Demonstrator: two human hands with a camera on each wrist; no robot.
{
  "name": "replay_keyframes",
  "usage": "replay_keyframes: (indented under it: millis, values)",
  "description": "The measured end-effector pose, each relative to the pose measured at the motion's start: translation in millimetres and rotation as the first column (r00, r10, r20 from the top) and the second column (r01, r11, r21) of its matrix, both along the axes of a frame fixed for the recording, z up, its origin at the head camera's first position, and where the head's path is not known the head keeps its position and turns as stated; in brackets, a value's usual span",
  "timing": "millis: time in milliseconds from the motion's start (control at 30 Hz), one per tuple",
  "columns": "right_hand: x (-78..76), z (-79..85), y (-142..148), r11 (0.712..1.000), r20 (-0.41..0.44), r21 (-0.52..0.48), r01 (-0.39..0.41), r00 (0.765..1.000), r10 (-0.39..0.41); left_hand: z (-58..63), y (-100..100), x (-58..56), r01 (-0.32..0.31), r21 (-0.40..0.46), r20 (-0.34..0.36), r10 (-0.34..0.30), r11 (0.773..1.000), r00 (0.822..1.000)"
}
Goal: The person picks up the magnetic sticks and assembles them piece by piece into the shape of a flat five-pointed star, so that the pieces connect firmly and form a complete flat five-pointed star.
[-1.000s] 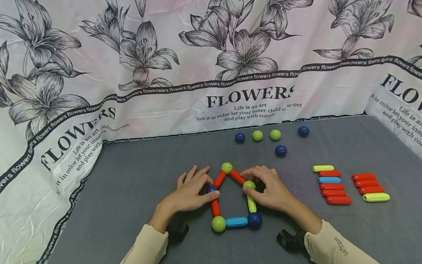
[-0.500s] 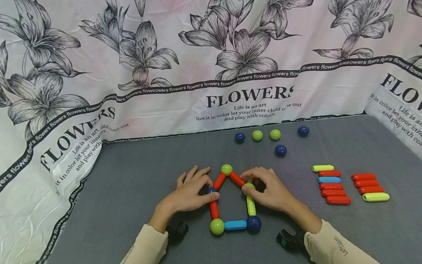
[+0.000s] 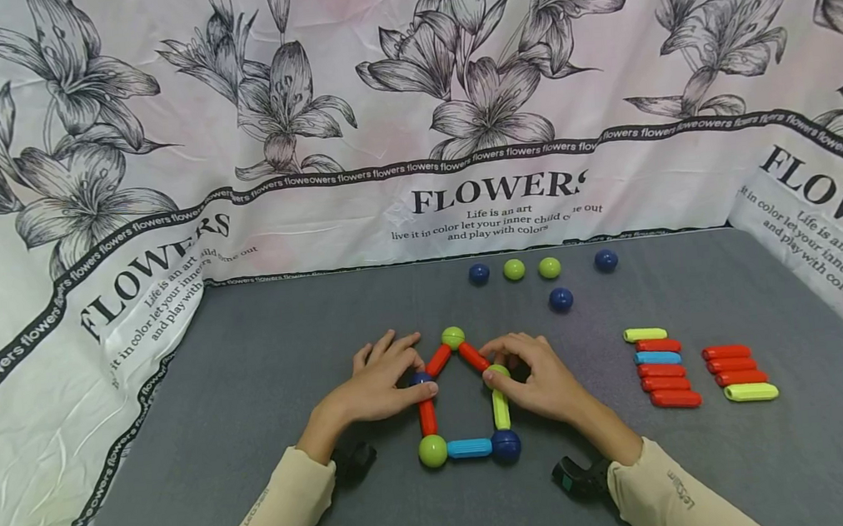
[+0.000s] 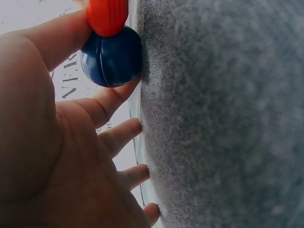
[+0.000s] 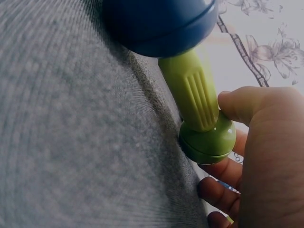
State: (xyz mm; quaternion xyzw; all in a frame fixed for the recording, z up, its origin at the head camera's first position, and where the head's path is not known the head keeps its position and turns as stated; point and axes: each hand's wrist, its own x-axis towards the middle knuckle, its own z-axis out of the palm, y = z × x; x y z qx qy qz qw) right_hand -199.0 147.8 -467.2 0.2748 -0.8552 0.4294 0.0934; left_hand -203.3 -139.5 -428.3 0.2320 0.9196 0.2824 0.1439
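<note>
A house-shaped outline of toy building rods and balls lies on the grey table. My left hand (image 3: 381, 383) pinches the blue ball (image 4: 112, 57) at its left corner between thumb and index finger, the other fingers spread. On the opposite corner, my right hand (image 3: 538, 374) holds a green ball (image 5: 209, 140) between thumb and fingers. Red rods (image 3: 440, 360) slope from both corners up to a green ball (image 3: 453, 338) at the peak. A red rod (image 3: 428, 419) and a yellow-green rod (image 3: 501, 412) form the sides. Along the bottom, a blue rod (image 3: 469, 448) joins a green ball (image 3: 433, 452) and a blue ball (image 3: 506, 446).
Loose blue and green balls (image 3: 514, 269) are scattered near the table's back edge. Two columns of loose rods, one with a light blue rod (image 3: 658, 357) and one with red rods (image 3: 732, 366), lie to the right. A flower-printed cloth (image 3: 357, 218) hangs behind.
The outline has shifted slightly toward me, most clearly at its bottom side, which also moved a little left. Both hands have kept their hold and nearly their places.
</note>
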Motion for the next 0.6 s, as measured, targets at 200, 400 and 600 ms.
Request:
replay_keyframes:
  millis: [200, 400, 600]
  values:
    - [0.1, -0.6, -0.6, 1.000, 0.005, -0.013, 0.019, 1.000, -0.019, 0.3, -0.4, 0.1, -0.011, 0.004, -0.008, 0.011, 1.000, 1.000]
    - [-1.7, -2.4, -0.6, 0.998, 0.001, -0.042, 0.049, 0.999, -0.049, -0.3, 0.4, 0.3, -0.025, -0.004, -0.021, 0.024, 1.000, 0.999]
    - [-5.0, -4.1, -0.2, 0.988, -0.022, -0.112, 0.103, 0.994, -0.106, -1.3, 0.1, -0.4, -0.016, -0.002, -0.031, 0.016, 1.000, 0.999]
